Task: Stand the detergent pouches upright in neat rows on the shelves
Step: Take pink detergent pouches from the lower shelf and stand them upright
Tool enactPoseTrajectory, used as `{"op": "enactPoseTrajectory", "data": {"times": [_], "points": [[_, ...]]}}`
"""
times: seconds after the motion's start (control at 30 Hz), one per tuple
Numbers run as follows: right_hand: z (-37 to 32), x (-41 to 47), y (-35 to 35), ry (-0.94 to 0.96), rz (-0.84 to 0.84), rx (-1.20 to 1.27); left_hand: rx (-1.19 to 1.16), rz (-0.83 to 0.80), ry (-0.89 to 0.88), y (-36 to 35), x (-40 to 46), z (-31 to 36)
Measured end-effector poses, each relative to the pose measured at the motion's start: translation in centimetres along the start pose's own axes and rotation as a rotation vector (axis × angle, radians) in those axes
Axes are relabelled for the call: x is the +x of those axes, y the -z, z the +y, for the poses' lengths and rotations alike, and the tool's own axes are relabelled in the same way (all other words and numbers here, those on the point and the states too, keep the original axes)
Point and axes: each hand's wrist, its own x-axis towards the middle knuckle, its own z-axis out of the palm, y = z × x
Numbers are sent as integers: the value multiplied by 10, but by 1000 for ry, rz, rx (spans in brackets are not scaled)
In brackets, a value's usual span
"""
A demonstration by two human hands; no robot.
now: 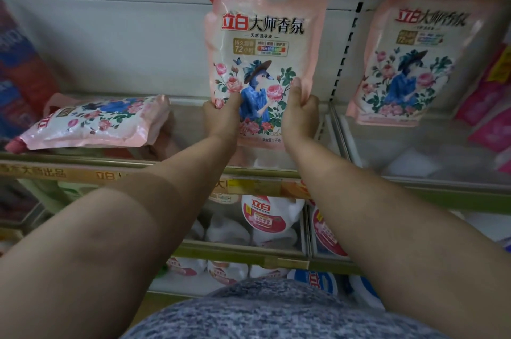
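A pink detergent pouch (262, 42) with a flower print and a red cap stands upright at the middle of the shelf (83, 157). My left hand (222, 117) grips its lower left edge and my right hand (300, 114) grips its lower right edge, thumbs on the front. A second pouch of the same kind (91, 124) lies flat on the shelf to the left, cap toward the front. A third pouch (409, 59) stands upright in the bay to the right.
A slotted upright post (349, 34) divides the two bays. Red and blue packs (19, 67) lean at the far left, pink packs (489, 106) at the far right. White detergent bottles (265, 217) fill the lower shelves.
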Motion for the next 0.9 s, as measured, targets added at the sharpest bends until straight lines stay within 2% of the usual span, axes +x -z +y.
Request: {"op": "enactPoseTrajectory", "data": {"times": [0.17, 0.3, 0.57, 0.9], "points": [[2, 2, 16, -25, 10, 22, 20, 78, -12, -14, -20, 2], [-1, 9, 41, 22, 88, 40, 25, 26, 11, -40, -36, -2], [7, 38, 114, 22, 324, 89, 57, -161, -14, -109, -73, -9], [18, 79, 194, 20, 487, 38, 139, -452, -64, -178, -101, -20]]}}
